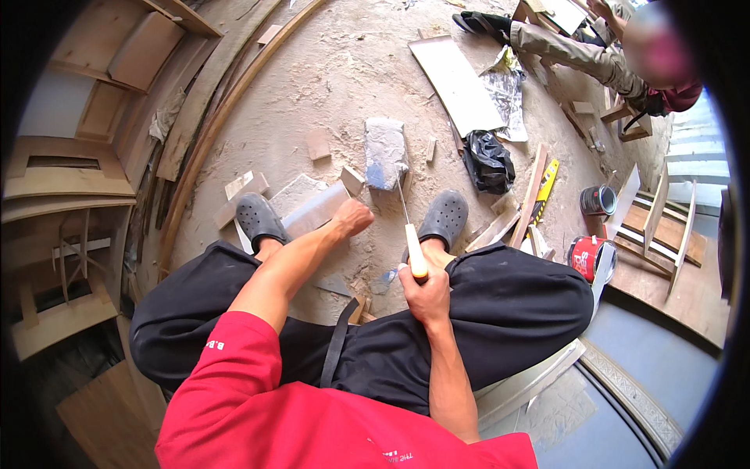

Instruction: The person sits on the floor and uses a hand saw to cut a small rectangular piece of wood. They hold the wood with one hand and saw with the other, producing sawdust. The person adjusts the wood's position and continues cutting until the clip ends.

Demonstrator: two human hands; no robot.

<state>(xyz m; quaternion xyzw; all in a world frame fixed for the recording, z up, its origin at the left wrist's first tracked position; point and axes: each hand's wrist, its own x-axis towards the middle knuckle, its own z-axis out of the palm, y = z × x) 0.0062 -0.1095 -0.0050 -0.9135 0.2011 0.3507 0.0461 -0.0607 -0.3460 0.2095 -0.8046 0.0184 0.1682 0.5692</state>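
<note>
My right hand (pixel 427 295) is wrapped round the cream, orange-ended handle of a thin-shafted hand tool (pixel 414 244); its exact kind does not show. The shaft points away from me, and its tip meets the near right corner of a rough grey block (pixel 385 148) with a blue stain. My left hand (pixel 353 216) is closed beside the right end of a pale flat strip (pixel 316 213). Whether the fingers hold anything is hidden. Small wood offcuts, among them a short wood block (pixel 352 180), lie just past my left hand.
My feet in grey clogs (pixel 261 222) flank the work spot. To the right lie a black plastic bag (pixel 489 162), a white board (pixel 457 86), a yellow level-like tool (pixel 544 191) and paint cans (pixel 598 201). Wooden furniture (pixel 70 176) stands left. Another person (pixel 594 62) sits far right.
</note>
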